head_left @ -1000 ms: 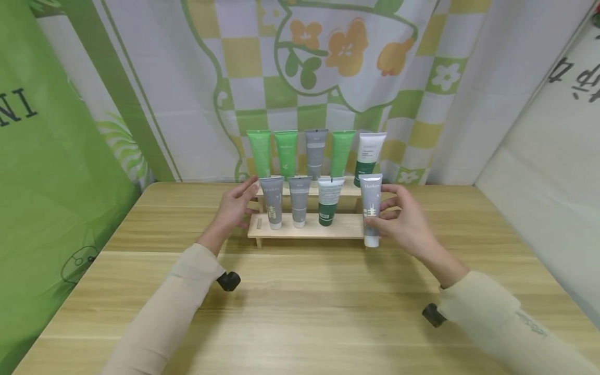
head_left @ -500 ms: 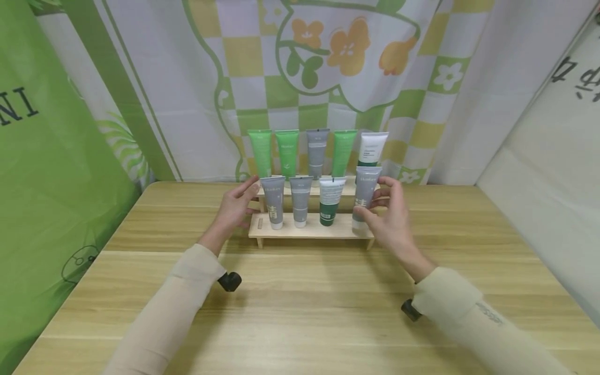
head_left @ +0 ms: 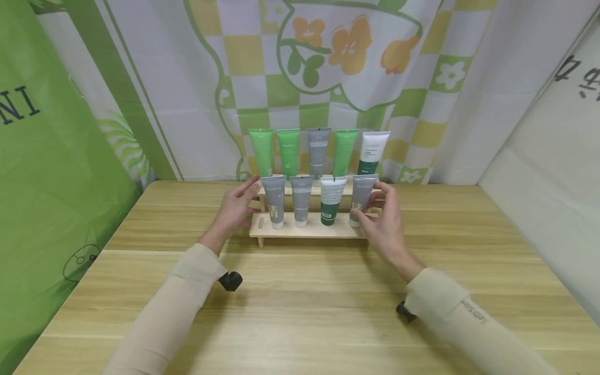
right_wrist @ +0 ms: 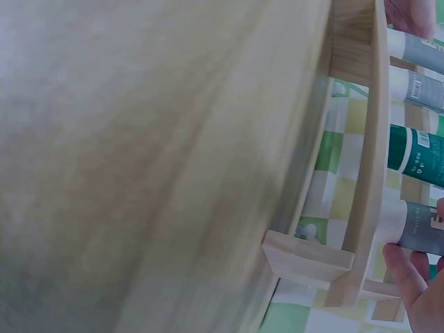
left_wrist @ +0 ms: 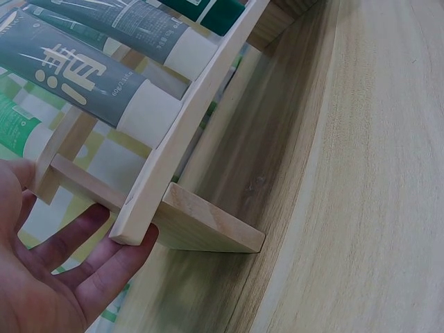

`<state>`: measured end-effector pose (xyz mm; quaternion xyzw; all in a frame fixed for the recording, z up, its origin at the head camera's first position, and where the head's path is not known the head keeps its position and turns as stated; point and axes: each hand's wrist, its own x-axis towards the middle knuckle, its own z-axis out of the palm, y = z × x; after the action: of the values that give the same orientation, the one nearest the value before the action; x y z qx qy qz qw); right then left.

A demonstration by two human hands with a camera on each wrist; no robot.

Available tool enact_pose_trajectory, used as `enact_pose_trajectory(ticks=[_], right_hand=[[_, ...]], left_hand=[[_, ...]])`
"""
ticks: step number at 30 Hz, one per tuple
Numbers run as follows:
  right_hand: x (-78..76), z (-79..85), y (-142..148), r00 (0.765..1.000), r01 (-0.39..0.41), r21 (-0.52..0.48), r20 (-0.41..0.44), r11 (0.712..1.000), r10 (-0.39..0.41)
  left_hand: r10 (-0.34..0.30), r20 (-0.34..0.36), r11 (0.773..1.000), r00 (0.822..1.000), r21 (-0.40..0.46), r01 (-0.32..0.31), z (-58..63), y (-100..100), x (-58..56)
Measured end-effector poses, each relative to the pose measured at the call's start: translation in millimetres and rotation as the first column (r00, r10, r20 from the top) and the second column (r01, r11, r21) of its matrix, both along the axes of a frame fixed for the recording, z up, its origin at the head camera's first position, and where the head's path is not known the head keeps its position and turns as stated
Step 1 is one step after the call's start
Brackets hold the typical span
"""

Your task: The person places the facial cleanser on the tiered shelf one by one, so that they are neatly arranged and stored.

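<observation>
My right hand (head_left: 385, 226) pinches a grey squeeze tube (head_left: 362, 194) between thumb and fingers at the right end of the two-tier wooden rack (head_left: 311, 232). The tube is upright, its white cap down at the lower shelf, as the right wrist view shows too. On the same shelf stand two grey tubes (head_left: 274, 200) (head_left: 301, 200) and a white-and-green tube (head_left: 332, 202). My left hand (head_left: 233, 209) touches the rack's left end. In the left wrist view its extended fingers (left_wrist: 114, 274) rest against the lower shelf's end, with the thumb by the upper tier.
Green tubes (head_left: 261, 153), a grey tube (head_left: 318, 151) and a white-and-green tube (head_left: 373, 151) line the upper tier. A patterned curtain (head_left: 323, 67) hangs behind the wooden table (head_left: 300, 312). A green cloth (head_left: 51, 182) hangs at the left.
My right hand has carried the grey tube left from beyond the rack's right end and lowered it to the lower shelf. The left hand has stayed at the rack's left end.
</observation>
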<state>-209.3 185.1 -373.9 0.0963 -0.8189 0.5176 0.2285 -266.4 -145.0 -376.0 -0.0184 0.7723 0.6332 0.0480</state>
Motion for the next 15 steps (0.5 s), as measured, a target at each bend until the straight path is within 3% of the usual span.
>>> enact_pose_trajectory(ticks=[15], right_hand=[[-1.7, -4.8, 0.8, 1.0, -0.011, -0.037, 0.024, 0.999, 0.011]], left_hand=[[0.004, 0.008, 1.0, 1.0, 0.008, -0.004, -1.0, 0.6, -0.5]])
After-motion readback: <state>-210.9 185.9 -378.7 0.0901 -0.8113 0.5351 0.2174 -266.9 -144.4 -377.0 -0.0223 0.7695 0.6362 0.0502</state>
